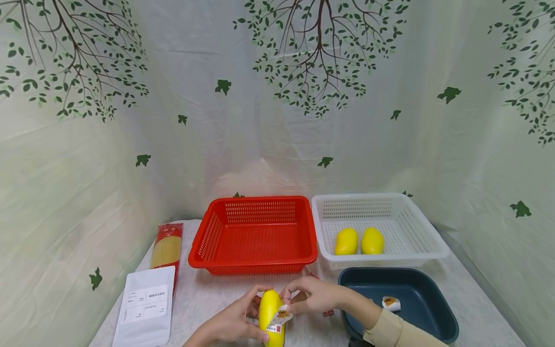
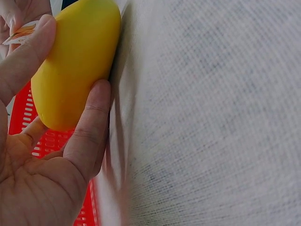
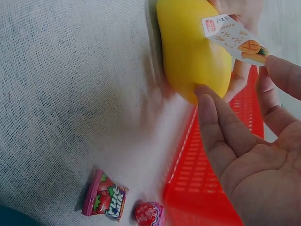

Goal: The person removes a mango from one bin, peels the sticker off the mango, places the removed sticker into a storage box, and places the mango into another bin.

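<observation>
Gripping the yellow mango (image 1: 270, 308) between thumb and curled fingers, the left hand (image 1: 231, 324) is steadying it at the tabletop's (image 1: 208, 299) near edge, in front of the red basket (image 1: 256, 236). The right hand (image 1: 314, 295) is pinching the half-lifted sticker (image 1: 279, 318) at its free end. Peeling it well likely means pulling low and slow along the skin while the mango is kept from rolling, so the label is coming away whole.

Spaghetti pack (image 1: 166, 246), white pouch (image 1: 145, 307), red basket (image 1: 256, 235), candies (image 3: 104, 201)
</observation>
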`<state>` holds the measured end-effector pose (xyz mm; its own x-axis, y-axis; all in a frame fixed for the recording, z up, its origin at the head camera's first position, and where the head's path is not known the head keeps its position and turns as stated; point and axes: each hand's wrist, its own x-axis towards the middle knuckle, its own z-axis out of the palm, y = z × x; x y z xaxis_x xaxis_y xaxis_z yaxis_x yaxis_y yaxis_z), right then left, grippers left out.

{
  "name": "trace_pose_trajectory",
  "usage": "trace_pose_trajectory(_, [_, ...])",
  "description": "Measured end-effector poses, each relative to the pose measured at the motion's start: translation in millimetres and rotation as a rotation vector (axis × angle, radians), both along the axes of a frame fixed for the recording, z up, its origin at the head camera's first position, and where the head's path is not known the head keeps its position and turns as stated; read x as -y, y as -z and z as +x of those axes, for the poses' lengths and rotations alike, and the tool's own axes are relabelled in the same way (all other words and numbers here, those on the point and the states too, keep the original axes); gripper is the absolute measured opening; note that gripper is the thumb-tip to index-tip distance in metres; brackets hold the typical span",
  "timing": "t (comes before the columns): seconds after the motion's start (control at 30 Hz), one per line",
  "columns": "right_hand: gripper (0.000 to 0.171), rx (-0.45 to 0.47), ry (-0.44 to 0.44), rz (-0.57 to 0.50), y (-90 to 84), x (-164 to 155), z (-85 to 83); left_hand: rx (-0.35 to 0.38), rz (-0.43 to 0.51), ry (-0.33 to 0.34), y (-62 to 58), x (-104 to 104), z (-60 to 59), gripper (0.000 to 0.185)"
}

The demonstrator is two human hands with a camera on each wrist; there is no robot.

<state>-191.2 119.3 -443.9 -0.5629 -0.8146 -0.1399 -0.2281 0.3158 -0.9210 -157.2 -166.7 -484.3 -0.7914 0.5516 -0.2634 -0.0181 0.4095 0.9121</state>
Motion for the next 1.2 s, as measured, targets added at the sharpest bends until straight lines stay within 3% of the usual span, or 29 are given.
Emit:
trace_pose_trajectory(0.2, [0.016,0.029,-0.004,0.016,-1.0,-3.0,-0.7,0.002,-0.005,-0.006,-0.7,-0.3,0.5,0.090])
trace_pose_trajectory(0.4, [0.029,0.180,0.004,-0.052,-1.9,-8.2,-2.8,0.046,0.011,-0.003,2.3,1.9,-1.1,0.094])
trace_pose_trajectory(0.5, [0.030,0.208,-0.006,-0.084,-1.9,-10.3,-1.5,0.053,0.010,-0.003,3.9,2.7,-1.6,0.093])
trace_pose_trajectory(0.67, [0.024,0.168,-0.011,-0.073,-5.0,-17.1,-0.4,0.042,0.003,-0.002,4.0,1.8,-2.3,0.092])
trace_pose_trajectory(0.87, [0.025,0.045,0.088,0.016,-18.8,-41.0,-2.0,0.032,-0.001,-0.003,3.4,0.8,-3.3,0.095])
trace_pose_trajectory(1.0, [0.029,0.014,0.142,0.057,-29.8,-65.7,-2.8,0.076,-0.017,-0.029,3.5,1.0,-5.1,0.096])
trace_pose_trajectory(1.2, [0.027,0.001,0.141,0.027,-38.7,-103.3,-6.7,0.111,-0.020,-0.036,5.7,3.3,-5.9,0.095])
